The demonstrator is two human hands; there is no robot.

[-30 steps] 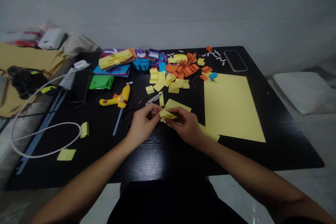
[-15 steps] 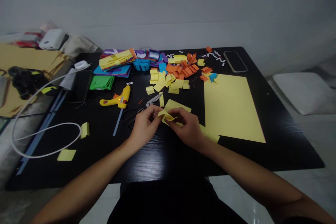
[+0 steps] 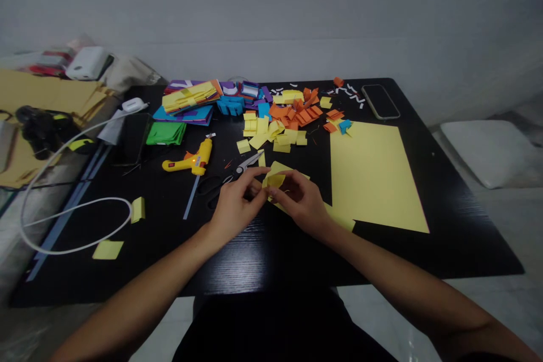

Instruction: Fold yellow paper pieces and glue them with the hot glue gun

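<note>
A small piece of yellow paper (image 3: 275,180), bent along a fold, is held between my two hands above the black table. My left hand (image 3: 238,199) pinches its left side with thumb and fingers. On the other side, my right hand (image 3: 302,201) grips the paper between thumb and forefinger. Beneath and behind the hands lie more yellow paper pieces (image 3: 292,172), partly covered by them. Scissors (image 3: 249,163) with dark handles rest just beyond my left hand, their grey blades pointing away to the right.
A yellow glue gun (image 3: 190,159) lies left of the scissors. Folded yellow and orange pieces (image 3: 297,115) are heaped at the back, beside stacked coloured paper (image 3: 190,97). A large yellow sheet (image 3: 375,175) and a phone (image 3: 380,101) lie right. A white cable (image 3: 76,249) loops at left.
The yellow paper has turned from lying nearly flat to standing more upright and folded between my fingers. My left fingers have lifted and stretched along its top; the hands stay about in place.
</note>
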